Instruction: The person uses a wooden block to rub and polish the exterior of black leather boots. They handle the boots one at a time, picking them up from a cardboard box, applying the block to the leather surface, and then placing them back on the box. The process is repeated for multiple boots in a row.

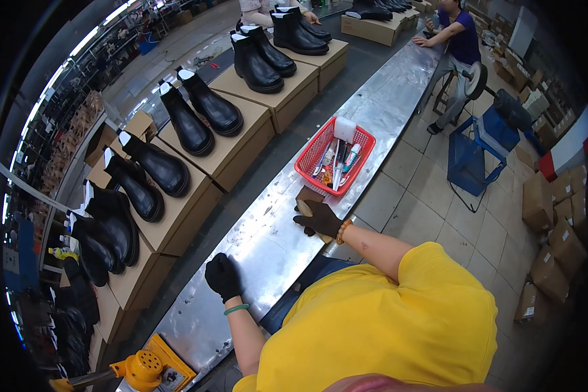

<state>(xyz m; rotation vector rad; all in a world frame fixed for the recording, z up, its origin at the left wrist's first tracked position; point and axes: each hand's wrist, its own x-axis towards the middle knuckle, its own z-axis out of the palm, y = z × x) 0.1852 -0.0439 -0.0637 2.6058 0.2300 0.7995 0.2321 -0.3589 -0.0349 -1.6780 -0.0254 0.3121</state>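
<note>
Long scuffed sheet-metal table (372, 104): black-gloved left hand (223, 277) rests empty, fingers curled, on bare metal; black-gloved right hand (319, 218), well apart, clamps a brown sanding block (306, 196) flat beside red plastic mesh basket (317, 153) w/ tubes, pens, kept within reach.

A long metal tabletop (372, 111) crosses a grey tiled floor (424, 189). Cardboard boxes (555, 228) stack along the right wall; strip lights (85, 40) glow at left.

Right hand (319, 219) grips brown block (307, 196); left hand (223, 276) on metal bench (268, 242).
</note>
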